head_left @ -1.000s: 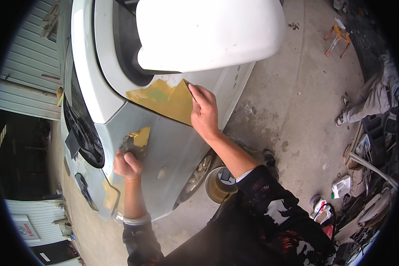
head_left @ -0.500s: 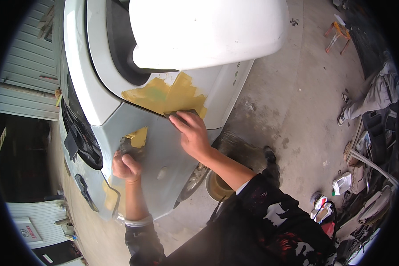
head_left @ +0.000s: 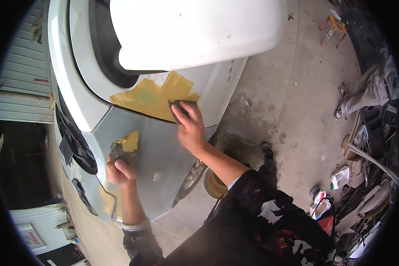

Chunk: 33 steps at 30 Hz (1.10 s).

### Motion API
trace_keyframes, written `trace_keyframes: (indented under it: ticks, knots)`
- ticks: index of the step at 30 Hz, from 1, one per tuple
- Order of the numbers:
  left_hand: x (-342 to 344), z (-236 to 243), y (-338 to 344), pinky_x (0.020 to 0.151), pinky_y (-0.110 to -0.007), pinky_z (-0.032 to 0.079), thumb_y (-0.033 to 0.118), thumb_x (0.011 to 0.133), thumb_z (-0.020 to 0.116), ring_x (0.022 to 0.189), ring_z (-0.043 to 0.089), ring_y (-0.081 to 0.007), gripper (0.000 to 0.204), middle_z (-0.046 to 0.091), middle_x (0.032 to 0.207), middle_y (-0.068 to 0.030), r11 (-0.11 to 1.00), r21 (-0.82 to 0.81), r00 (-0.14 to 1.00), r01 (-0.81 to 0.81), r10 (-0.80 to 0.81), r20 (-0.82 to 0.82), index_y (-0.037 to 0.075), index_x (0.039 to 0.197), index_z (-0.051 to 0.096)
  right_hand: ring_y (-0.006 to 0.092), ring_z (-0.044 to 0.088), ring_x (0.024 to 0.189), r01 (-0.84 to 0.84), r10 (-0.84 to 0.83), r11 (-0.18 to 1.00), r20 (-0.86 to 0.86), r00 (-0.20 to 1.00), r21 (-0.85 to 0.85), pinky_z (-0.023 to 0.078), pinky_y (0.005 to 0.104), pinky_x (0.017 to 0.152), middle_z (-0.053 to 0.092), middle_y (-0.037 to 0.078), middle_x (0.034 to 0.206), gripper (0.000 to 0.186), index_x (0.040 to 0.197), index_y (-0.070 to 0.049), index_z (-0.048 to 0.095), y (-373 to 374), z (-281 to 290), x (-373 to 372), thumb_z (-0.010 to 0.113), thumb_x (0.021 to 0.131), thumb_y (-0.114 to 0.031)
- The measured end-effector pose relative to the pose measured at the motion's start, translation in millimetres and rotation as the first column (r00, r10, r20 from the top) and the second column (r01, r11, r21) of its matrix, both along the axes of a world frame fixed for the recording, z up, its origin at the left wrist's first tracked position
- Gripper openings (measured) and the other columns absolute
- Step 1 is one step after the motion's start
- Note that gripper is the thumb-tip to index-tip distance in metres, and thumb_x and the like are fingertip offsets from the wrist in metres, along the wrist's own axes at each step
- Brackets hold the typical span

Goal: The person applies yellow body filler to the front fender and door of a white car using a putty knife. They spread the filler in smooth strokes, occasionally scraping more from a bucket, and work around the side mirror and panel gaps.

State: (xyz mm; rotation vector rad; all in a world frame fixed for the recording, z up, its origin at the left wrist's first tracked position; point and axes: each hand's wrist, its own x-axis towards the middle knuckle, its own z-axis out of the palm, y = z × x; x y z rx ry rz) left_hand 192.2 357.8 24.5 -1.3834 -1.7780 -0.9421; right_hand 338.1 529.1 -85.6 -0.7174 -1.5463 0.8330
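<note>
Right hand (head_left: 191,131): fingers flat, pressing a dark sanding pad (head_left: 178,104) on the yellow filler patch (head_left: 153,97).
Left hand (head_left: 119,170): fingers curled on a second pad (head_left: 118,150), silver car panel (head_left: 164,146).
Floor (head_left: 292,97): concrete.

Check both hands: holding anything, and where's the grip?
Right hand presses a dark sanding pad flat under its fingertips against the yellow filler patch. Left hand is fisted on a dark pad against the car panel.
</note>
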Motion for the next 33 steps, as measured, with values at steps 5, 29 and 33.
trace_keyframes:
  ticks: [5, 29, 33]
  knots:
    - [-3.8, 0.9, 0.5, 0.053, -0.034, 0.049, 0.001, 0.090, 0.048, 0.052, 0.056, -0.0274, 0.019, 0.061, 0.068, -0.0151, 1.000, 0.012, 0.999, 0.008, -0.007, -0.049, 0.000, 0.071, 0.049, 0.0316, 0.059, 0.112, -0.061, 0.060, 0.998, -0.036, 0.998, -0.007, 0.049, 0.0384, 0.096, 0.065, 0.013, 0.121, 0.052, 0.129, -0.008, 0.067, 23.6, 6.7, 25.6, 0.059, 0.084, 0.016]
    - [-3.2, 0.4, 2.9, 0.052, -0.031, 0.046, 0.000, 0.092, 0.048, 0.052, 0.054, -0.0243, 0.017, 0.063, 0.069, -0.0140, 0.999, 0.016, 0.998, 0.028, -0.027, -0.051, -0.002, 0.076, 0.053, 0.0304, 0.058, 0.120, 0.006, -0.029, 0.979, -0.110, 0.994, -0.205, 0.048, 0.0372, 0.102, 0.059, 0.014, 0.135, 0.054, 0.135, -0.009, 0.063, 51.7, -29.6, 8.8, 0.052, 0.088, 0.015]
    - [-0.8, 1.7, 2.0, 0.052, -0.031, 0.047, 0.000, 0.093, 0.047, 0.052, 0.054, -0.0237, 0.018, 0.062, 0.069, -0.0134, 1.000, -0.003, 0.997, -0.010, 0.010, -0.078, -0.002, 0.076, 0.053, 0.0354, 0.056, 0.120, 0.058, -0.070, 0.993, -0.116, 0.991, -0.103, 0.048, 0.0415, 0.102, 0.060, 0.015, 0.131, 0.068, 0.134, -0.012, 0.066, 21.8, -34.3, -8.8, 0.052, 0.075, 0.020]
